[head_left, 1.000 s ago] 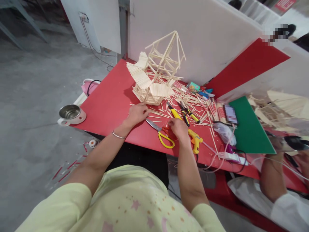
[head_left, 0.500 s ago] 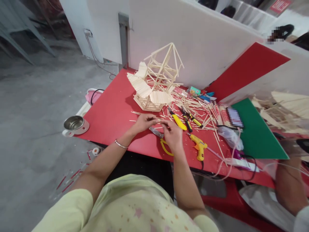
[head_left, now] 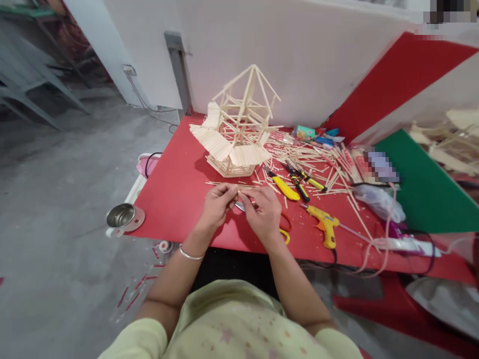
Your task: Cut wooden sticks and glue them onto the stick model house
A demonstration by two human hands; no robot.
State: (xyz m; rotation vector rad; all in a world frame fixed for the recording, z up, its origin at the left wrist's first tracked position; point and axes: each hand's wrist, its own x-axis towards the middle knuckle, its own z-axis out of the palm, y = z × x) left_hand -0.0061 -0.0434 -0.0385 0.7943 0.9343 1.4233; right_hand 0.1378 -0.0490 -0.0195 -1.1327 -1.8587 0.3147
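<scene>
My left hand [head_left: 217,202] and my right hand [head_left: 262,212] meet above the red table [head_left: 175,194], both pinching thin wooden sticks [head_left: 239,188] between the fingertips. Yellow-handled scissors [head_left: 284,232] lie under my right hand, mostly hidden by it. A house frame built of sticks [head_left: 239,124] stands just beyond the hands. Loose sticks [head_left: 318,159] are scattered to its right.
A yellow glue gun [head_left: 325,224], a yellow cutter [head_left: 284,187] and pliers [head_left: 303,179] lie right of my hands. A green board [head_left: 422,184] and cables sit at the far right. A steel pot [head_left: 121,217] stands on the floor at the left.
My left hand left the table by the stick house and my right hand left the scissors. Both came together in front of me, pinching sticks. The view shifted right.
</scene>
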